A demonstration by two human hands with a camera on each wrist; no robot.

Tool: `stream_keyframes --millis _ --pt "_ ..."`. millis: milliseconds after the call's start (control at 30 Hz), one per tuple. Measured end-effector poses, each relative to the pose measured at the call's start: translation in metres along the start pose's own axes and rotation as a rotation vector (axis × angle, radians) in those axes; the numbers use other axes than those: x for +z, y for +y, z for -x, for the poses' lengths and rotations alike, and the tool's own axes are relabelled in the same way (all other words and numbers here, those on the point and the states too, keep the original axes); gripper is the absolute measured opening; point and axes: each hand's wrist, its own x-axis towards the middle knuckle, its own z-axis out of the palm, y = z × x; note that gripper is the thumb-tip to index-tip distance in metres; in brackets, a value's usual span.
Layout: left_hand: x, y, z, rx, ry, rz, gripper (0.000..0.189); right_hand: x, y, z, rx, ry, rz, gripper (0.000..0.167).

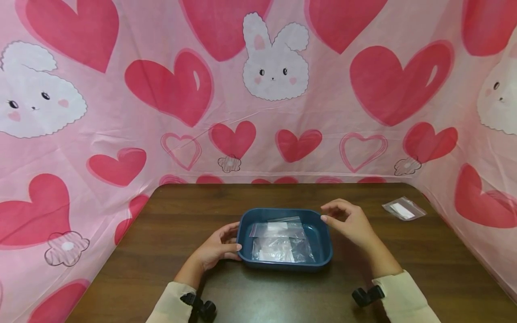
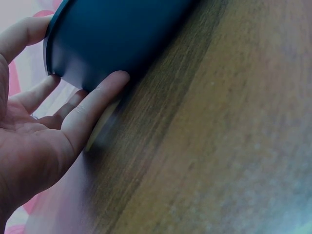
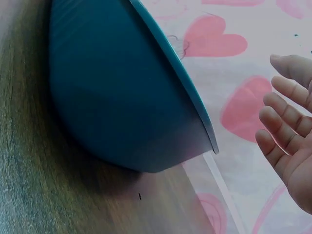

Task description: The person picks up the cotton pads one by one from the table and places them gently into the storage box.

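A dark blue rectangular plastic tray (image 1: pixel 282 265) stands on the wooden table, with overlapping clear zip bags (image 1: pixel 278 231) inside it. White pieces show through the bags; what they are is too unclear to tell. My left hand (image 1: pixel 218 246) grips the tray's left end, thumb at the rim. In the left wrist view, other fingers (image 2: pixel 100 97) lie against its outer wall, low by the tabletop. At the tray's far right corner is my right hand (image 1: pixel 351 224), holding nothing. The right wrist view shows that hand (image 3: pixel 292 126) apart from the tray wall (image 3: pixel 122 87), fingers loosely bent.
Another small clear zip bag (image 1: pixel 404 209) with a white piece in it lies at the table's back right. Pink cloth (image 1: pixel 278 112) with hearts and rabbits hangs behind the table (image 1: pixel 194 202) and along both sides. Each wrist carries a black camera mount (image 1: pixel 367 296).
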Motion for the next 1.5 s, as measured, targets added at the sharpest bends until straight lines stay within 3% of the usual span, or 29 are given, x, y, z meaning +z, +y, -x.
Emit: stream_keyframes --millis 200,500,767,1067,1500 --pt "0.0 0.0 0.0 -0.001 0.001 0.001 0.069 -0.007 -0.032 0.005 0.018 0.018 0.019 0.02" --pt "0.001 0.0 0.0 -0.004 0.004 -0.002 0.069 -0.014 -0.025 0.011 -0.004 0.061 0.067 0.027" --pt "0.0 0.0 0.001 -0.001 0.002 0.009 0.071 -0.021 -0.019 0.013 0.006 0.105 0.043 0.034" --pt "-0.001 0.0 0.001 0.0 0.005 0.006 0.069 -0.029 -0.014 0.017 0.012 0.103 0.123 0.038" --pt "0.001 0.0 0.001 0.002 0.005 0.006 0.07 -0.042 -0.005 0.027 0.022 0.15 0.138 0.037"
